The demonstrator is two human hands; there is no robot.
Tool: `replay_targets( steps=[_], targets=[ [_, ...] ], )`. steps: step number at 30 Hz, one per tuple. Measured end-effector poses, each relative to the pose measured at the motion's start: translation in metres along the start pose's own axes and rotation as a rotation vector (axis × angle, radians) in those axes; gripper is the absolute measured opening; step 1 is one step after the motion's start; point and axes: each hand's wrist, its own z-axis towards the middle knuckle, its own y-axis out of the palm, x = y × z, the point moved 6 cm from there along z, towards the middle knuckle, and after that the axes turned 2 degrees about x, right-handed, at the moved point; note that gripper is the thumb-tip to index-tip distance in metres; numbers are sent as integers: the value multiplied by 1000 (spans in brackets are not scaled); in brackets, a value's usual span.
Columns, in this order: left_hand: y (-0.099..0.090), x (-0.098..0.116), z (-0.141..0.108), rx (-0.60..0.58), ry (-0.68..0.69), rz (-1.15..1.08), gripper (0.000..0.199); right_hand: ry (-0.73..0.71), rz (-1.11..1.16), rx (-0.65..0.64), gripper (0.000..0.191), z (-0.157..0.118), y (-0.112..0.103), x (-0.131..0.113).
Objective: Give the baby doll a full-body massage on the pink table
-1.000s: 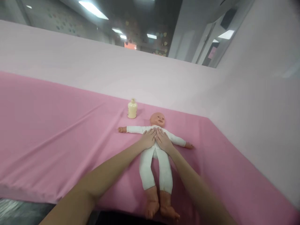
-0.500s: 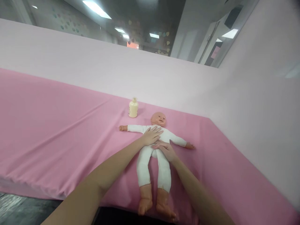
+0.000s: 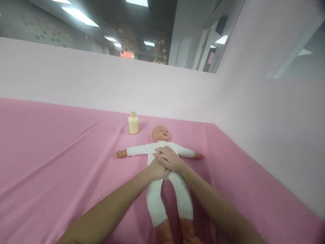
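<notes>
A baby doll with a white cloth body lies on its back, arms spread and head toward the wall. Flat on its belly rests my left hand, its fingers partly covered. My right hand lies across it and reaches up onto the doll's chest, fingers extended and slightly apart. Neither hand grips anything. Beyond the doll's arm on the left stands a cream-coloured pump bottle, apart from both hands.
Pink cloth covers the padded surface under the doll, with creases on the left. A pale wall runs behind and another wall closes the right side. Above the back wall, a glass pane shows ceiling lights.
My right hand has moved up from the doll's lower belly onto the chest, over my left hand. The left hand sits lower on the body. The camera view has shifted.
</notes>
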Motion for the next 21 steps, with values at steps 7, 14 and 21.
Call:
replay_targets(
  steps=[7,14,21],
  targets=[
    [-24,-4,6,24,-15,-74,36,135,127,26,48,8,15,27],
    [-27,-5,4,42,-36,-132,32,222,168,35,52,-35,7,37],
    [-21,-18,1,39,-126,-189,40,464,-118,0,63,-143,-42,71]
  ],
)
